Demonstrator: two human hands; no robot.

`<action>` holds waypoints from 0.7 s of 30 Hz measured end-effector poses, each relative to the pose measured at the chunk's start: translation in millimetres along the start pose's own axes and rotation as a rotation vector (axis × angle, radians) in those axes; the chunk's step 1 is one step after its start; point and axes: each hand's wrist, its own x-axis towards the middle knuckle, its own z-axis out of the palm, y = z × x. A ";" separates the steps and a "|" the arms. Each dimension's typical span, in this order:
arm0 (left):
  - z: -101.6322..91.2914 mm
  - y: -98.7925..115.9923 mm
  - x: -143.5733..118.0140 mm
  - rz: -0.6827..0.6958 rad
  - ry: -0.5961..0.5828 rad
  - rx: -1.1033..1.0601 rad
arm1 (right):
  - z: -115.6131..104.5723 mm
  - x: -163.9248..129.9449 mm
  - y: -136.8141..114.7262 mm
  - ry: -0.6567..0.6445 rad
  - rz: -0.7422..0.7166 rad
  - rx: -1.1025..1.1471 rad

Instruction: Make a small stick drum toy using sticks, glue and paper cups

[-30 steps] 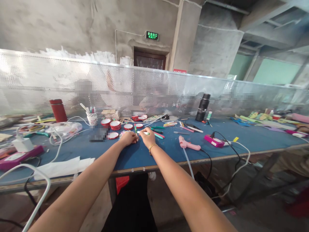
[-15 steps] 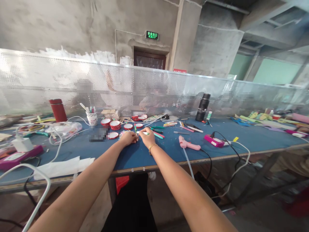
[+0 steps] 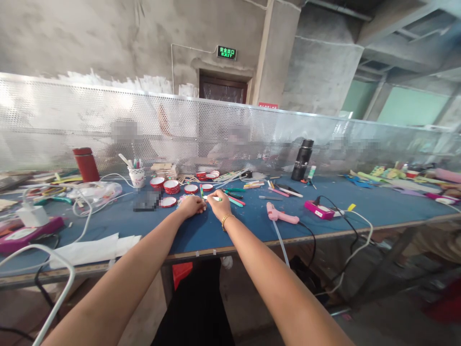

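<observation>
Nearest us, our two forearms reach out over the blue table; set against the pictures from a moment ago, almost nothing has shifted, so we judge the work is in a steady, fine stage rather than a reach or a carry. Our right hand is curled, its fingers pinching a green-and-white marker that lies nearly flat just above the tabletop; our left hand is loosely closed, knuckles down on the table, fingertips meeting the marker's near end; just beyond sit red-rimmed lids; to the right lies a pink glue gun.
</observation>
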 end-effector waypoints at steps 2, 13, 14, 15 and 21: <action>0.2 0.0 0.1 0.000 0.000 -0.001 | -1.1 -0.1 -0.5 -0.005 0.012 -0.009; 2.0 -3.5 2.5 -0.011 0.000 -0.014 | -0.2 -0.3 -0.6 -0.011 -0.019 -0.002; 1.9 -3.4 2.5 -0.011 0.000 -0.010 | -0.3 -0.4 -0.4 -0.016 -0.019 -0.009; 1.8 -3.3 2.6 -0.013 0.001 -0.006 | -0.6 -0.4 -0.2 -0.017 -0.015 -0.017; 1.1 -3.5 3.6 -0.012 -0.012 0.001 | -1.4 0.5 1.3 0.039 0.021 -0.031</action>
